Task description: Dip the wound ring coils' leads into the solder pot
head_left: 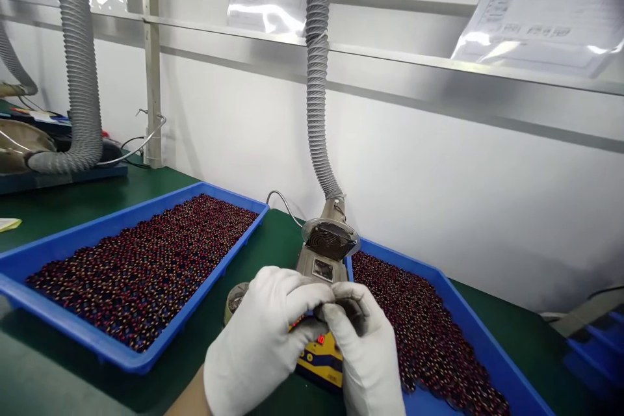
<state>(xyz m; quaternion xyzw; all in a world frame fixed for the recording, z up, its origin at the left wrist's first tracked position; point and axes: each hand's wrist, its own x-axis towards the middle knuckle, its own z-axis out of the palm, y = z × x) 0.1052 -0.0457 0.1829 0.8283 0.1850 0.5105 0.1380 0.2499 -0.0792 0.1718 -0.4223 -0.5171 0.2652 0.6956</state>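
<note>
My left hand (258,338) and my right hand (363,357), both in white fabric gloves, meet low in the middle of the view. Between their fingertips they pinch a small dark component (338,311), mostly hidden by the gloves. Just below my hands stands a yellow soldering station (319,361) with red digits lit. Two blue trays flank my hands, each packed with small dark red components. The left tray (102,227) lies apart from my left hand, while the right tray (468,318) runs close beside my right hand.
A beige fume extractor (326,250) with a grey ribbed hose (318,78) stands behind my hands, between the trays. A round metal holder (235,302) sits beside the station. The green bench mat (63,208) runs to a white wall. Another hose (78,58) rises at the left.
</note>
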